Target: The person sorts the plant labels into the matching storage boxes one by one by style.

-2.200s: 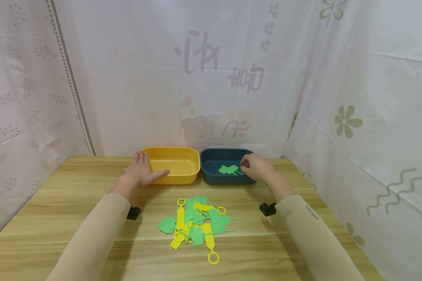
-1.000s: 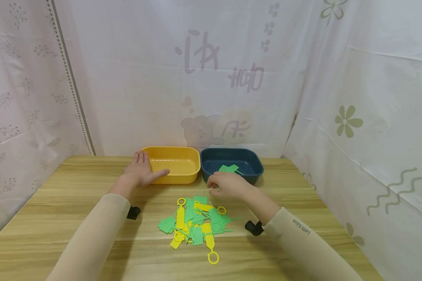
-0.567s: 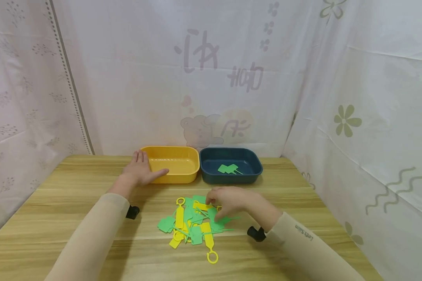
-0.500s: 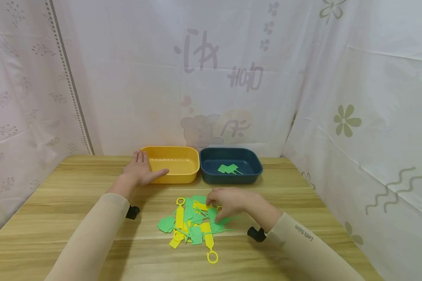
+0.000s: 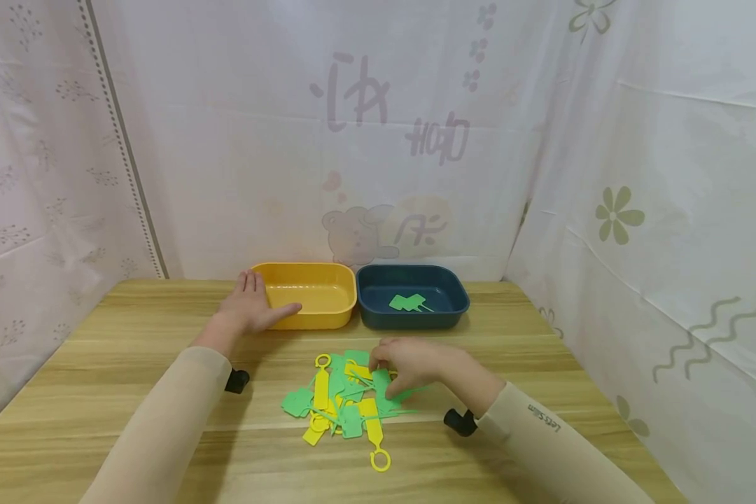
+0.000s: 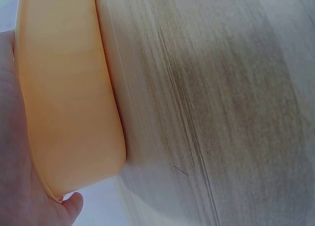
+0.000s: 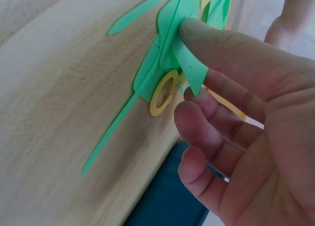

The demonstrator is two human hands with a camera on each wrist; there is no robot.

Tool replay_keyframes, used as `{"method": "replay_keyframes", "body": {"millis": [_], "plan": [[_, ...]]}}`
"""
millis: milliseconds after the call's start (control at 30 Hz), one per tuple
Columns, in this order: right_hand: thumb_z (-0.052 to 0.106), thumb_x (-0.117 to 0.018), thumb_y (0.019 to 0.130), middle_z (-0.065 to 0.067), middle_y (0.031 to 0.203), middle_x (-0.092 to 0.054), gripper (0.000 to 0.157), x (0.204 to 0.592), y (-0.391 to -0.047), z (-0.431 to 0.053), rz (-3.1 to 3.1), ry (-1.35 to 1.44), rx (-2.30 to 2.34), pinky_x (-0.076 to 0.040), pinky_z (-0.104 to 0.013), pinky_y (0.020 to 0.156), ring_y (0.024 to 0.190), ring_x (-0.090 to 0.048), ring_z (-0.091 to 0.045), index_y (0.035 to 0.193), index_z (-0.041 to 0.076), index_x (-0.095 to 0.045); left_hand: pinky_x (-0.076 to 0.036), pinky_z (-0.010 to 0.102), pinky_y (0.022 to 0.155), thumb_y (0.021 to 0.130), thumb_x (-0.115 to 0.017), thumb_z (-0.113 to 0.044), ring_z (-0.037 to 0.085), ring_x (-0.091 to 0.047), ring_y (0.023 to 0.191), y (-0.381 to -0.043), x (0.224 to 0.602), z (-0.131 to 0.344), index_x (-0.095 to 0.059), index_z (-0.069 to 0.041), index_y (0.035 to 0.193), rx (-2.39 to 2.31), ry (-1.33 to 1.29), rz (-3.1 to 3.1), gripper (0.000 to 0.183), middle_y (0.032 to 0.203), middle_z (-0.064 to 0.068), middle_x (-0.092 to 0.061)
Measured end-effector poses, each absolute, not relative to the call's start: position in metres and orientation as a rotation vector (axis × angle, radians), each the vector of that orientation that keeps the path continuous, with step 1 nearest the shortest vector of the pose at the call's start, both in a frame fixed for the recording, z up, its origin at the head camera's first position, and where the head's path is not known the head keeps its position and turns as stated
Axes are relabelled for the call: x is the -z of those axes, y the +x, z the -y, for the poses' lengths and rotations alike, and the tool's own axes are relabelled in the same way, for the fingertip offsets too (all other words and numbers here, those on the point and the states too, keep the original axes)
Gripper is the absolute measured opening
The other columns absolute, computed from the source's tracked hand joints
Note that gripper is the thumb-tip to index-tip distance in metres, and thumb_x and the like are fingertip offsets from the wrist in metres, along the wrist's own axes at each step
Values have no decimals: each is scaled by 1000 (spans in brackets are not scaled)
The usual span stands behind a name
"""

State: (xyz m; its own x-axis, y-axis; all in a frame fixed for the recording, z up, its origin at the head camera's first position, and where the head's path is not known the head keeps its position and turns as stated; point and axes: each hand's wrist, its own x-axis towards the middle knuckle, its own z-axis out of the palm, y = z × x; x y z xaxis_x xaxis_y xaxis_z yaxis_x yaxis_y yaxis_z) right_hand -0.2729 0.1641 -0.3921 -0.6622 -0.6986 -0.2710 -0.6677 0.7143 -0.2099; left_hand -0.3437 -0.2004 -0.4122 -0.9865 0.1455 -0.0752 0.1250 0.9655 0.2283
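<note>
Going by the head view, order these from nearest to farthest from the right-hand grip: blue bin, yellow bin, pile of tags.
1. Pile of tags: touching the right-hand grip.
2. Blue bin: straight ahead, just beyond the grip.
3. Yellow bin: ahead too, but left of the blue bin.

Bright head view, soft shadows

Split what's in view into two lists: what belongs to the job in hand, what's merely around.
Apparently in the job:
right hand, pinching a green tag
left hand, touching the yellow bin
pile of green and yellow tags
dark blue bin, with green pieces inside

Seemingly just around:
wooden table, as support
patterned curtain
black wrist attachments
</note>
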Motion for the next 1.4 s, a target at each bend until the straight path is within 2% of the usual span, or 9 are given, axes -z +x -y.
{"method": "replay_keyframes", "body": {"millis": [167,333,533,700,933,1400], "plan": [[22,-89,90,7,108,-67,32,391,-274,-165,-2599,-1103,128,-55,-29,93,95,-57,-7,119,22,-75,-9,63,138,95,-32,-96,57,4,168,-342,411,199,1,18,167,-351,202,-3029,138,177,40,7],[16,-81,94,14,99,-68,17,388,-276,-168,-2619,-1058,180,-56,-29,87,90,-60,-7,107,26,-76,-9,62,138,96,-31,-96,57,4,168,-341,411,199,1,18,167,-340,208,-3029,138,177,40,6],[15,-75,95,17,89,-69,15,384,-280,-173,-2612,-1003,255,-56,-29,81,85,-63,-8,98,30,-74,-7,62,138,97,-32,-93,56,5,168,-342,410,199,2,18,167,-350,204,-3022,136,178,40,6],[13,-70,96,14,88,-70,16,373,-282,-179,-2586,-1001,364,-56,-29,76,81,-63,-9,100,27,-75,-7,61,139,98,-33,-92,55,5,168,-342,410,199,1,18,167,-345,195,-3022,135,178,39,6],[13,-69,98,12,94,-72,14,362,-288,-186,-2611,-1022,436,-56,-30,81,85,-63,-9,103,25,-76,-7,61,139,97,-32,-93,57,4,167,-341,409,198,1,19,167,-332,209,-3024,135,177,40,6],[15,-69,102,9,94,-71,10,355,-297,-187,-2696,-1089,573,-57,-27,80,83,-62,-7,109,20,-75,-7,62,138,97,-31,-94,58,4,167,-343,411,200,0,19,166,-327,220,-3035,137,177,41,6]]}}
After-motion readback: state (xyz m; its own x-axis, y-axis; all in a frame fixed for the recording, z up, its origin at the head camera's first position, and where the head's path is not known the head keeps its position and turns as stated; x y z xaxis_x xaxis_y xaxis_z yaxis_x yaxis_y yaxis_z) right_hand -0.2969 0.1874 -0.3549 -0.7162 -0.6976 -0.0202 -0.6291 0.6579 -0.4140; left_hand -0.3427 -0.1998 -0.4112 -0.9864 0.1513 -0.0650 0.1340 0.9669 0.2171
